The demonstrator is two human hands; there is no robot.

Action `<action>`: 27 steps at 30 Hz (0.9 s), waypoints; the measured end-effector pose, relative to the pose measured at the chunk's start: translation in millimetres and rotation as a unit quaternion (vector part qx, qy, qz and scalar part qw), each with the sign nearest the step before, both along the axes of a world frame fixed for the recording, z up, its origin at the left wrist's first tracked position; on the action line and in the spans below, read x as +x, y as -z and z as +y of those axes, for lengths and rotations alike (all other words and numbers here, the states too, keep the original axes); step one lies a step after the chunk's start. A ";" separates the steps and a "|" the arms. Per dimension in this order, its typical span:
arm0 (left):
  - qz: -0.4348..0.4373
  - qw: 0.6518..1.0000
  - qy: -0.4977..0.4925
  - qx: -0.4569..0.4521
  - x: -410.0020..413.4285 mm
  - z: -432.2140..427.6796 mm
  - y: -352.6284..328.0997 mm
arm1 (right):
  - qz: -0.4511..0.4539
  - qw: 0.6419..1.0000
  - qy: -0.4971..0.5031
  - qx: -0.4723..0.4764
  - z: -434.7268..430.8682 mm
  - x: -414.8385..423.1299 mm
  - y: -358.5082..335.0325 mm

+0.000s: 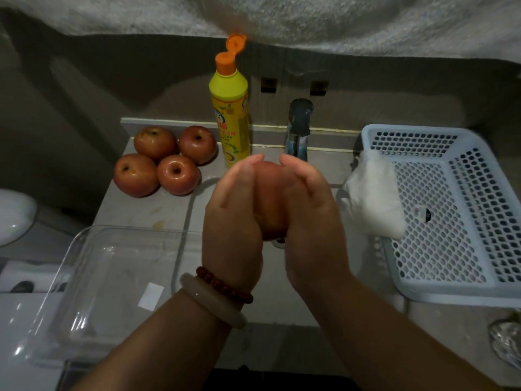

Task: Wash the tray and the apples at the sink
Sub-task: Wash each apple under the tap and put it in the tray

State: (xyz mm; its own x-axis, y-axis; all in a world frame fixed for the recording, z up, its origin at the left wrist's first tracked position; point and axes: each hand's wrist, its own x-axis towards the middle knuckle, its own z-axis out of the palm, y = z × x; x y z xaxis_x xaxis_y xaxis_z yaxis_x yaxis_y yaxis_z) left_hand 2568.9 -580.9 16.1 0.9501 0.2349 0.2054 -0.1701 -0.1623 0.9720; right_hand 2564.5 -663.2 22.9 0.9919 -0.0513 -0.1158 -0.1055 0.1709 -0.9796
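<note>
A red apple [270, 198] is held over the sink [194, 204], just in front of the tap [299, 128]. My left hand [234, 215] cups its left side and my right hand [310, 218] cups its right side, fingers curved round it. Most of the apple is hidden between my palms. Several more red apples [165, 162] lie in a cluster on the counter at the back left. The clear plastic tray [107, 289] sits at the front left, partly over the sink's edge.
A yellow dish-soap bottle [231, 114] with its orange cap flipped open stands behind the apples. A pale blue perforated basket [451, 210] sits at the right with a white cloth [375, 198] over its left rim. A white toilet [14, 215] shows at far left.
</note>
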 end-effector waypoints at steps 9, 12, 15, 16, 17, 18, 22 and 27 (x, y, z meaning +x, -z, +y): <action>0.111 0.963 0.097 -0.228 -5.1 5.1 0.3 | -0.071 0.995 0.051 -0.038 -5.9 9.4 -1.3; 0.065 0.977 0.052 -0.197 -7.5 1.6 -4.0 | 0.057 0.993 0.012 0.107 -5.8 12.1 -5.9; 0.029 0.987 0.029 -0.154 -5.3 4.3 -3.0 | 0.058 0.991 -0.053 0.104 -0.6 5.7 -7.7; 0.021 0.990 0.023 -0.138 -4.0 5.4 -2.9 | 0.040 0.994 -0.062 0.083 0.2 4.0 -7.5; 0.018 0.992 0.022 -0.125 -2.5 5.7 -2.8 | 0.011 0.996 -0.065 0.054 0.1 3.5 -7.5; 0.027 0.991 0.025 -0.128 -1.0 5.5 -3.2 | -0.037 0.997 -0.060 0.005 -1.2 3.4 -7.1; 0.097 0.963 0.062 -0.242 0.6 0.6 -6.7 | -0.215 0.967 0.000 -0.134 -4.4 5.7 -1.4; 0.031 0.991 0.081 -0.105 -5.9 -2.3 -3.1 | 0.042 0.993 0.066 0.087 -4.3 10.2 -0.4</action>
State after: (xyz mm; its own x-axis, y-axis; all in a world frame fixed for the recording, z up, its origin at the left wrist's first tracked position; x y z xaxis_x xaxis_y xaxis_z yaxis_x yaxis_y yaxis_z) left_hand 2563.0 -583.1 19.2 0.9880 0.1090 0.1093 -0.1172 0.0690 0.9907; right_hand 2574.7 -667.4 23.3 0.9645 -0.1521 -0.2159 -0.1506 0.3551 -0.9226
